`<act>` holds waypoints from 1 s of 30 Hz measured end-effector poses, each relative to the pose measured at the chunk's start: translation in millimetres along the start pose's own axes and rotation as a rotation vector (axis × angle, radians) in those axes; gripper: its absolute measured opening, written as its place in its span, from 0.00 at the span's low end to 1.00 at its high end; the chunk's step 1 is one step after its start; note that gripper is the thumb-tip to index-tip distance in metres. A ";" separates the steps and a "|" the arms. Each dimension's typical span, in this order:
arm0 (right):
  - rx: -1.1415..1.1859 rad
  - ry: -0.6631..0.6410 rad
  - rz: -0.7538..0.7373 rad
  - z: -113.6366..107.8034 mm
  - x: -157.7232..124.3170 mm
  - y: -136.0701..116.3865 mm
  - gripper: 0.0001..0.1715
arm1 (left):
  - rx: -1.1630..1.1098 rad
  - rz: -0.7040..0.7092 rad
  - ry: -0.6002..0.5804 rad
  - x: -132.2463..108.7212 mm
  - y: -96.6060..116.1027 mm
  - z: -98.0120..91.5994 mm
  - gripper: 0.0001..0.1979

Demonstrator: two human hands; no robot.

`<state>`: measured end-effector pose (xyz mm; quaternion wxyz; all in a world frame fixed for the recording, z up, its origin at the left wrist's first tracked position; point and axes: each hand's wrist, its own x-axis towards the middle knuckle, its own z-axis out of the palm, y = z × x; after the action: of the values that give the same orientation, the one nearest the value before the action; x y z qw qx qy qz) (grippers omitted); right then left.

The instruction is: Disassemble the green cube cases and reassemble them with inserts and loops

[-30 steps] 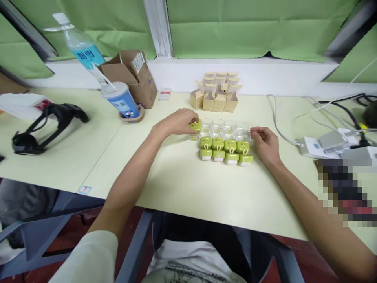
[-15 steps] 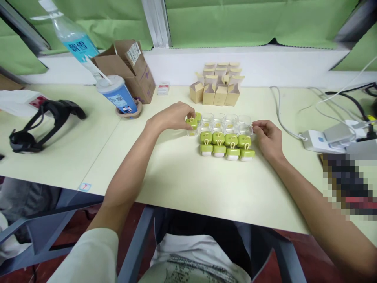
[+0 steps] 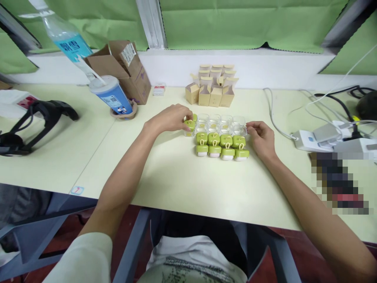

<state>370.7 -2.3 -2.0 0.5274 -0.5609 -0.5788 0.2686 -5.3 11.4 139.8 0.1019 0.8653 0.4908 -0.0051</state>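
A clear plastic tray [image 3: 226, 125] with several cup-like compartments lies across the table. At its left end, my left hand [image 3: 173, 118] has its fingers closed on a small green-lidded case [image 3: 189, 125], which sits at a front compartment. Another green case [image 3: 194, 117] shows behind it, partly hidden by my fingers. My right hand [image 3: 263, 137] pinches the right end of the tray. In front of the tray stand two rows of small green-and-white cases [image 3: 226, 152] with pale loops.
Several open small cardboard boxes [image 3: 216, 94] stand at the wall. To the left are a brown carton [image 3: 138, 80], a blue cup [image 3: 114, 99], a bottle [image 3: 70, 43] and a black headset [image 3: 50, 114]. A power strip [image 3: 309, 140] with cables lies at right.
The view has shifted, so everything appears a little further left. Both hands keep their places at the tray's two ends, and the green case stays in my left fingers.
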 end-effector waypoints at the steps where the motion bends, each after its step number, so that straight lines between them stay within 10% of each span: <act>1: 0.001 -0.002 -0.001 0.0 0.0 -0.2 0.14 | 0.012 -0.002 0.002 -0.3 0.8 -0.5 0.18; 19: -0.027 -0.005 -0.014 0.6 -1.2 -4.8 0.14 | 0.075 -0.037 -0.067 0.9 12.7 2.6 0.17; 30: -0.029 -0.022 -0.012 -0.3 -0.6 -4.0 0.14 | -0.133 0.006 -0.026 12.7 -29.8 22.0 0.56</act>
<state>369.4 -3.9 1.5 0.5143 -0.5622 -0.5918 0.2631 -22.1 32.9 111.8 0.1656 0.8580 0.4860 0.0164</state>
